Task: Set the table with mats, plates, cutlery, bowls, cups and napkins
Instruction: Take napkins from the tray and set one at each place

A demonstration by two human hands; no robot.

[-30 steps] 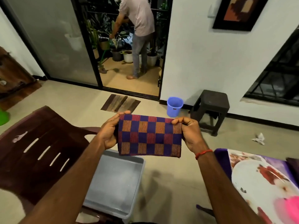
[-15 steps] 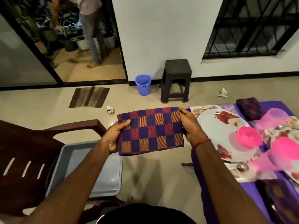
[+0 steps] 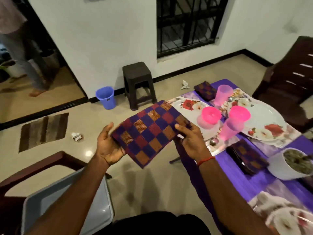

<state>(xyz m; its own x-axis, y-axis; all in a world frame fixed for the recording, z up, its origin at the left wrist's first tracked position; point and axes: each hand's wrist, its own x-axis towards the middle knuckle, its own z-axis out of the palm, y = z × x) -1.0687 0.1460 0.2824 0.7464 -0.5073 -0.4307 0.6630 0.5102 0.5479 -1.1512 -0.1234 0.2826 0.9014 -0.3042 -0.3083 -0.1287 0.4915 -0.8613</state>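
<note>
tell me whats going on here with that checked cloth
A person is setting a table. They hold a folded checked napkin over the floor beside it: the right hand pinches its right edge, and the left hand supports it from beneath, thumb lifted. The table already carries two flowered plates, two pink bowls, two pink cups and two folded napkins. This napkin is not yet laid.

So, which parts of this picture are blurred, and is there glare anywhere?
Head view: the checked napkin in the middle is fairly sharp. Head view: the brown chair and the floral mat at the right edge are smeared by blur. Head view: a small glare spot shines on the floor; the wide lens makes the window grille lean.
</note>
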